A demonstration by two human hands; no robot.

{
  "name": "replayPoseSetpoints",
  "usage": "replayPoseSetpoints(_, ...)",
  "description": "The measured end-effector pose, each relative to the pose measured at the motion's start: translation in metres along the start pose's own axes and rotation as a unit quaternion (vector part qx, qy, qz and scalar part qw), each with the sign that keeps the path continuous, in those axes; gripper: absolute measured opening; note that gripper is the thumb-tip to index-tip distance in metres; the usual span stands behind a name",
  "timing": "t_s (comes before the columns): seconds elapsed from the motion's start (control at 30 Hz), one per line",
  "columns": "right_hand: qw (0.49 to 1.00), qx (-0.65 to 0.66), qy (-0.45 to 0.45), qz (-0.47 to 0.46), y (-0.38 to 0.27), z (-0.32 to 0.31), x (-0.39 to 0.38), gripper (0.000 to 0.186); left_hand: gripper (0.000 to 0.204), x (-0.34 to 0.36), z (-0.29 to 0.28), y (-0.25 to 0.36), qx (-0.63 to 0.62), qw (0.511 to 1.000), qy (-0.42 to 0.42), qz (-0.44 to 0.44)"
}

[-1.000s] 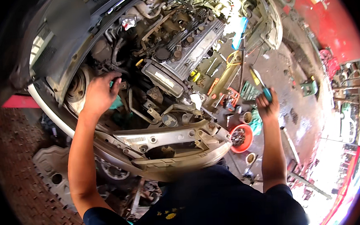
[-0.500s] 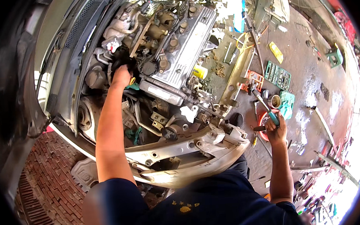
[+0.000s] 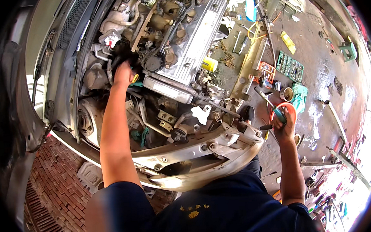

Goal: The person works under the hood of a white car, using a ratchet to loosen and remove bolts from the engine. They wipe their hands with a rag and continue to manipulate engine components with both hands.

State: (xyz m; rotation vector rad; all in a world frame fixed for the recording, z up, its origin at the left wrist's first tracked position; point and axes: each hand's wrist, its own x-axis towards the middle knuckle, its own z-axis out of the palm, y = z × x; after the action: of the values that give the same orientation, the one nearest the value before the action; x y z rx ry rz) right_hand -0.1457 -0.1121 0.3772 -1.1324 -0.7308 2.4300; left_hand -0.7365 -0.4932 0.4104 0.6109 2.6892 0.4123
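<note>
My left hand (image 3: 124,74) reaches down into the engine bay beside the engine's front end; its fingers disappear into a dark gap, so their grip is hidden. A yellow loop (image 3: 135,78) shows right next to this hand, with a bit of green cloth below it. The silver ribbed valve cover (image 3: 204,34) lies to the right. Out over the car's front right corner, my right hand (image 3: 285,130) is closed around a teal-handled ratchet wrench (image 3: 278,114), its metal shaft slanting up and left. A dark handle (image 3: 266,127) also sticks out leftward from that hand.
The car's front crossmember (image 3: 175,157) runs between my body and the engine. On the floor at right are a red basin (image 3: 293,108), a green socket set case (image 3: 291,67), an orange tool tray (image 3: 267,73), a yellow box (image 3: 288,42) and a green stool (image 3: 348,51).
The view has shifted slightly. My right hand has moved a little left with the ratchet wrench, which tilts more leftward, uncovering more of the red basin. My left hand stays in the gap.
</note>
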Motion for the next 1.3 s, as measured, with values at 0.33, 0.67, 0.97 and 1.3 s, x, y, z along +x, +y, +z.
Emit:
replayPoseSetpoints(0.33,0.999,0.019,0.05,-0.004,-0.012,0.006,-0.01,0.023,0.063,0.014,-0.012,0.038,0.171,0.984,-0.04,0.023)
replayPoseSetpoints(0.67,0.999,0.023,0.044,-0.009,0.006,-0.009,0.003,0.022,0.036,0.029,0.001,-0.015,0.202,0.974,0.008,0.105)
replayPoseSetpoints(0.97,0.993,-0.032,-0.095,-0.06,-0.012,-0.001,-0.004,0.024,0.046,-0.046,-0.043,0.01,-0.273,0.961,0.017,-0.043)
replayPoseSetpoints(1.3,0.822,-0.488,-0.156,-0.25,-0.043,0.113,-0.022,0.029,0.042,-0.304,-0.084,0.104,-0.145,0.982,0.099,0.065)
